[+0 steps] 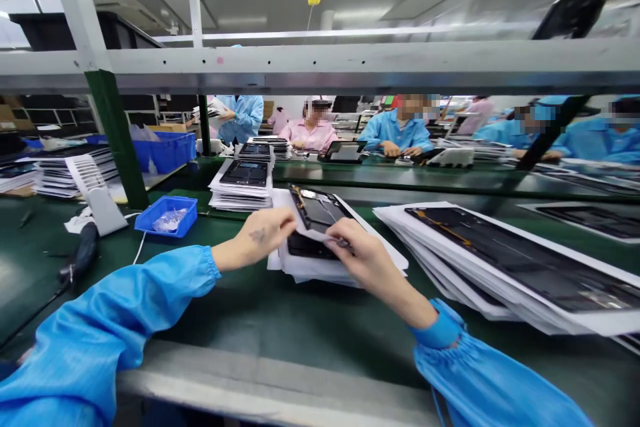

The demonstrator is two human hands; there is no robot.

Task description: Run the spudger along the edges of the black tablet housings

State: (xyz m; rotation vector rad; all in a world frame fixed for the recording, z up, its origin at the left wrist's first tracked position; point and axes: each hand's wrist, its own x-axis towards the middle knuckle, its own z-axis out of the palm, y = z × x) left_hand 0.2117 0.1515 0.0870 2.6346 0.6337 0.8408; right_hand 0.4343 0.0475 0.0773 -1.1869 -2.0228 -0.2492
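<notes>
My left hand is closed, its fingertips pinching the left end of a white strip, perhaps paper or film. My right hand has its fingers closed round the other end; a small dark thing shows between thumb and finger, too blurred to name. Just behind the strip lies a black tablet-like housing with parts along its left edge. Under it are stacked white sheets, with another dark panel showing below the strip.
To the right stands a fanned stack of white sheets and black housings. A blue tray with small clear pieces, a white slotted stand and a dark-handled tool are at left. Another stack stands behind. Co-workers sit beyond the shelf beam.
</notes>
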